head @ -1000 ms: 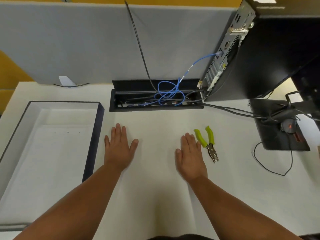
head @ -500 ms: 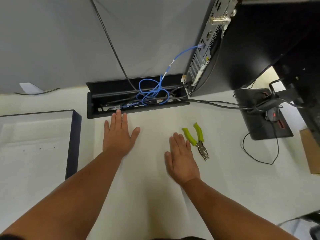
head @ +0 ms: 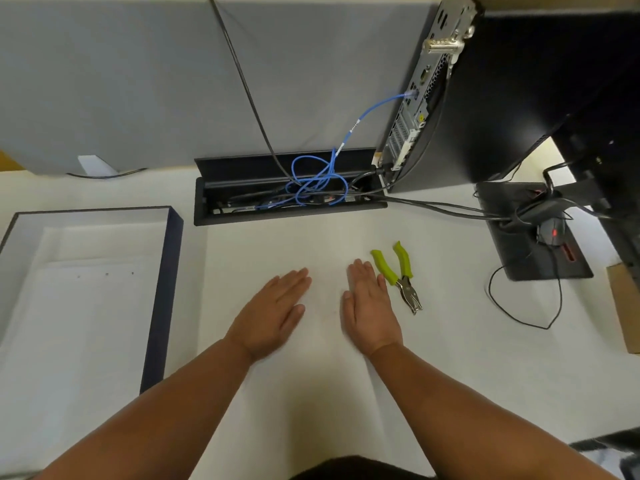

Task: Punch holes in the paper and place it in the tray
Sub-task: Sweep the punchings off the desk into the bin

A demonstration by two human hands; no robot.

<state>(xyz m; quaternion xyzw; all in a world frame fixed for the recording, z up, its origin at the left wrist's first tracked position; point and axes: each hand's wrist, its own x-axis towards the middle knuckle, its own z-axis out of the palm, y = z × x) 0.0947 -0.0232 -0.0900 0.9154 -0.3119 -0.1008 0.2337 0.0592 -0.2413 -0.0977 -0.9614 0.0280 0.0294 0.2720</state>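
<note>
A white sheet of paper (head: pixel 287 403) lies flat on the white desk in front of me; its edges are faint. My left hand (head: pixel 273 315) rests flat on it, fingers together and angled to the right. My right hand (head: pixel 369 306) lies flat on the paper beside it, holding nothing. A hole punch (head: pixel 401 275) with lime-green handles and metal jaws lies on the desk, just right of my right hand's fingertips. A dark-rimmed tray (head: pixel 162 296) stands at the left, with white sheets inside that show small holes.
A black cable box (head: pixel 207 206) with blue and black cables sits in the desk behind the paper. A black computer tower (head: pixel 502 98) and a monitor base (head: pixel 519 254) with a mouse stand at the right. A grey partition runs along the back. A cardboard piece (head: pixel 625 306) lies at the far right.
My left hand has slid right and back towards me, closer to my right hand, with its fingers drawn together. The right hand stays flat by the punch. The camera has shifted.
</note>
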